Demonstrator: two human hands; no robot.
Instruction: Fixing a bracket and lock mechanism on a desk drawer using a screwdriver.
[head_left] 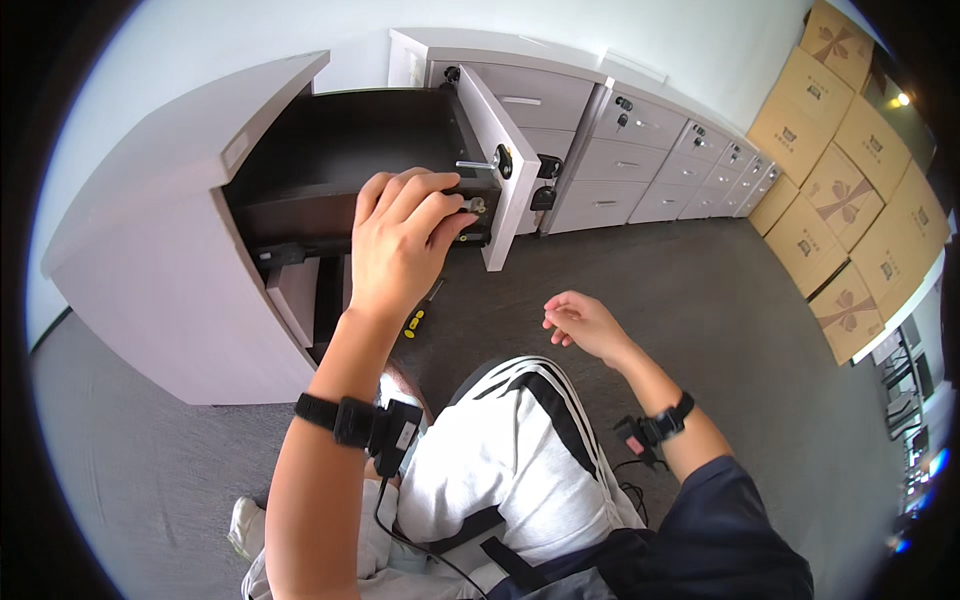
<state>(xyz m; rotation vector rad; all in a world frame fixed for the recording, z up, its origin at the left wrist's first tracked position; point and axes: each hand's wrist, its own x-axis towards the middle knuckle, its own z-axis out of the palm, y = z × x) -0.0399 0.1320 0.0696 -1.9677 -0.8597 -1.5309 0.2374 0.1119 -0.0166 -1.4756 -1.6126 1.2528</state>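
Note:
My left hand [405, 240] pinches at a small metal fitting [475, 205] on the side of a pulled-out dark drawer [350, 130], just behind its pale front panel [510, 230]. A lock [502, 160] with a metal rod sits higher on that panel. The drawer belongs to a pale cabinet [150, 300]. My right hand [575, 320] hovers over the floor to the right, thumb and forefinger closed together; anything between them is too small to make out. A yellow-and-black screwdriver [415, 320] lies on the floor below the drawer, beside my knee.
A row of pale drawer cabinets [610, 160] with keys in their locks runs along the back wall. Stacked cardboard boxes [845, 200] rise at the right. My bent knee [510, 420] is in front, and a cable [380, 510] hangs from the device on my left forearm.

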